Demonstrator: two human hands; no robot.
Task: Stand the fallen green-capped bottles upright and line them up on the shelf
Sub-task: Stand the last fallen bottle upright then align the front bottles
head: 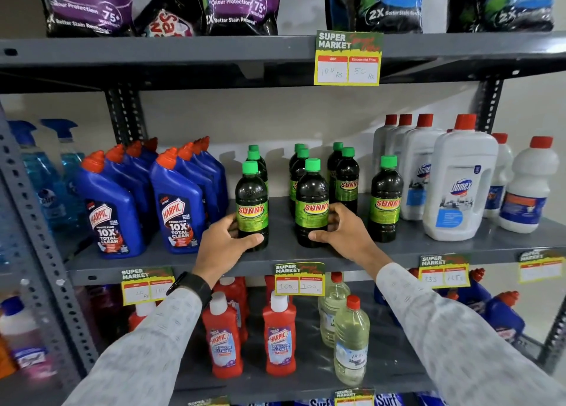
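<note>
Left hand wraps the front-left bottle, thumb across its base. Right hand grips the front-middle bottle low on the label. Both stand upright near the shelf front edge. A third bottle stands free to the right; more green-capped ones behind, probably six, partly hidden. Blue jugs left, white bottles right.

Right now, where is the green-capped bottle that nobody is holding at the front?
In the head view, that free green-capped bottle stands upright on the middle shelf, right of both hands, beside the white Domex bottles.
</note>
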